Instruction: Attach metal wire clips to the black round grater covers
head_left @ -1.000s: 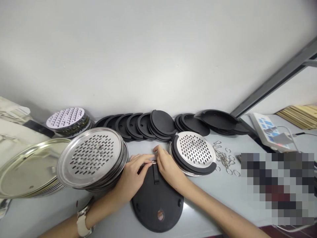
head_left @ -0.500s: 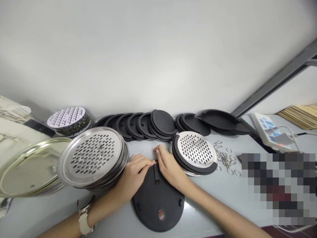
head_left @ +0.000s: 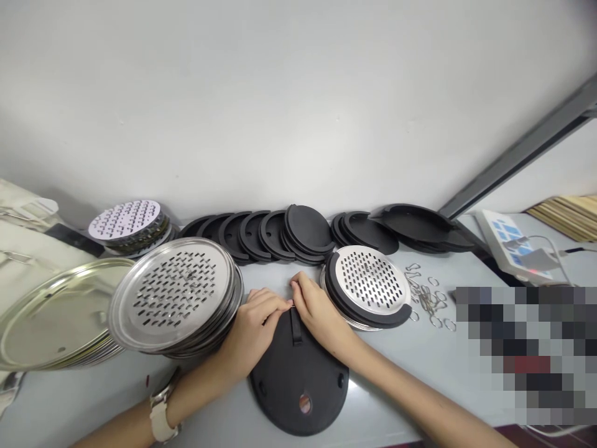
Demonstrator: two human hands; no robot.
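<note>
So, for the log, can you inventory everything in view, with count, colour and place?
Strapped disc: one, black, front centre
Small metal piece: one, shiny, at left fingertips
Perforated plates: stack, silver, left of disc
Perforated insert: one, silver, black-rimmed, right stack
Rimmed discs: many, black, along wall
White-topped discs: stack, back left
Round trays: stack, gold-toned, far left
Clips and rings: loose pile, silver, right
Power strip: one, white-blue, right rear
Thin boards: stack, tan, far right
Unclear item: pale, left edge
Table: one, grey, beneath
Wall: one, white, behind
Beam: one, grey, right
Pixelated patch: unreadable, lower right
Watch: one, cream strap, left wrist
Left hand, right hand: two, bare, above disc
</note>
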